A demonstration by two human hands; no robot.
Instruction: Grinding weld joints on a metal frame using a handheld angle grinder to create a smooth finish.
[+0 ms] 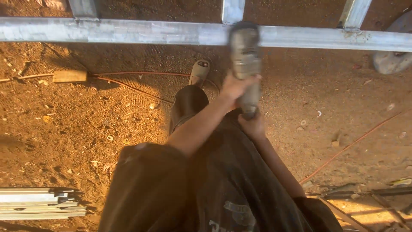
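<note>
Fingers of the left hand (235, 86) wrap the grey power tool (245, 58) (blurred) over the metal rail (128, 32). The right hand (252, 125) grips its rear end.

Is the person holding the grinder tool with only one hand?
No, both the left hand and the right hand grip the grey power tool over the metal bar.

Dull galvanised metal rail (128, 32)

Outdoor metalwork site, dirt ground (77, 129), steel frame (128, 32), stacked metal bars (38, 203), cables.
</note>
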